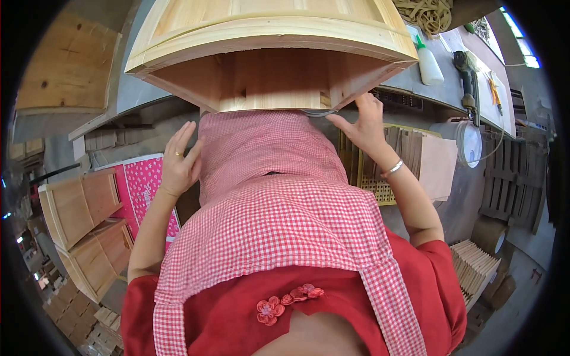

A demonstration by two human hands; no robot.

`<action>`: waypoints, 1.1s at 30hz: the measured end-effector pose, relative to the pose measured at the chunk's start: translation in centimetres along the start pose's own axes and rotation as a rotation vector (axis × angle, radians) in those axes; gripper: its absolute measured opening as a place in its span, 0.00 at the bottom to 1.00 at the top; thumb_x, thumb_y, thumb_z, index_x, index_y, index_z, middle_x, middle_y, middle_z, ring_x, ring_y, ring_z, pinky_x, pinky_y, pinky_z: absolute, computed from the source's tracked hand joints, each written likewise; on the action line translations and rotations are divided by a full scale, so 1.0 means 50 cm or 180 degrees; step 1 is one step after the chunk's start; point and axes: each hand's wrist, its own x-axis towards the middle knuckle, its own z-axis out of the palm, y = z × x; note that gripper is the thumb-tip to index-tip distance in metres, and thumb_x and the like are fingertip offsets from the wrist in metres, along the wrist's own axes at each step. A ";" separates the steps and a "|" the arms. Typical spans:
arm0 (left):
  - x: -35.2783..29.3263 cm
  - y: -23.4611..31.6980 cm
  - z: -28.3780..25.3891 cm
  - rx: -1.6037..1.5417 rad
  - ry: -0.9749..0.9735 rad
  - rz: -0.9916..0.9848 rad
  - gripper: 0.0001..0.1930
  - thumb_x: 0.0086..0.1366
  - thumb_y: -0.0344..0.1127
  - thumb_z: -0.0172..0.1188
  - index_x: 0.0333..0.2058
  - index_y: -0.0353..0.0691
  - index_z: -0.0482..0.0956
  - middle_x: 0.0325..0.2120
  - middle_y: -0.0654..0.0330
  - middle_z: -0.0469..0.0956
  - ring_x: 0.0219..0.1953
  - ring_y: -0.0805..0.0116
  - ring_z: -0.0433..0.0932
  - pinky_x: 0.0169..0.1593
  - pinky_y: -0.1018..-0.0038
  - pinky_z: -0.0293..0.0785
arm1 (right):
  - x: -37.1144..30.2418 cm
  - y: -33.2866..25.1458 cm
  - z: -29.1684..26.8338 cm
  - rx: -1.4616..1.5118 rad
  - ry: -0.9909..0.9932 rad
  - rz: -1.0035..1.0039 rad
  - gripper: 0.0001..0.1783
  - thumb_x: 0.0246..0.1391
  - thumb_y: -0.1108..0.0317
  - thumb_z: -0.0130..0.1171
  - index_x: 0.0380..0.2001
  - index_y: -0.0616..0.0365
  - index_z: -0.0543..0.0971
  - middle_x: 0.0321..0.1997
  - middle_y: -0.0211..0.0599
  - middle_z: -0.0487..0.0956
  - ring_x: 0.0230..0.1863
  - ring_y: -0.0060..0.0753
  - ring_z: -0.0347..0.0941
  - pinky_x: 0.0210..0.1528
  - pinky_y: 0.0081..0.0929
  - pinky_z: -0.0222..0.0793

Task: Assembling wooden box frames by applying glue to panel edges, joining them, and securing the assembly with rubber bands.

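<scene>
A pale wooden box with an open front stands on the workbench before me, its dark hollow facing my body. A thin yellowish band runs across its top near the front edge. My right hand is at the box's lower right corner, thumb stretched out to the left and fingers raised by the side wall. Whether the fingertips touch the wood I cannot tell. Off to the left, below the box, my left hand hovers beside my checked apron, fingers spread and holding nothing.
On the bench's right lie a white glue bottle with green nozzle, a dark power tool and a heap of tan bands. Thin boards stand in a yellow crate. More wooden boxes stand at left; a white bucket at right.
</scene>
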 end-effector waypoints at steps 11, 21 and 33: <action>-0.065 -0.027 0.017 -0.0272 0.0149 -0.1430 0.22 0.59 0.19 0.59 0.53 0.38 0.79 0.63 0.43 0.69 0.61 0.43 0.72 0.62 0.58 0.70 | 0.044 0.072 -0.076 0.0864 -0.0669 0.0111 0.15 0.56 0.70 0.66 0.46 0.62 0.81 0.41 0.44 0.79 0.39 0.45 0.78 0.43 0.34 0.73; 0.057 -0.106 -0.061 -0.0210 0.0860 -0.1786 0.22 0.60 0.18 0.56 0.54 0.34 0.78 0.64 0.44 0.67 0.63 0.47 0.71 0.64 0.60 0.68 | 0.246 0.262 -0.056 -0.1303 0.0212 0.0622 0.22 0.59 0.53 0.61 0.50 0.53 0.76 0.46 0.48 0.80 0.43 0.54 0.77 0.40 0.47 0.71; 0.519 -0.293 -0.199 -0.3550 0.0504 -0.3337 0.33 0.71 0.64 0.50 0.56 0.38 0.77 0.43 0.59 0.79 0.47 0.67 0.78 0.54 0.62 0.71 | 0.561 0.127 -0.171 0.0696 -0.0198 0.1128 0.36 0.69 0.42 0.41 0.37 0.68 0.82 0.32 0.58 0.82 0.36 0.60 0.81 0.39 0.49 0.73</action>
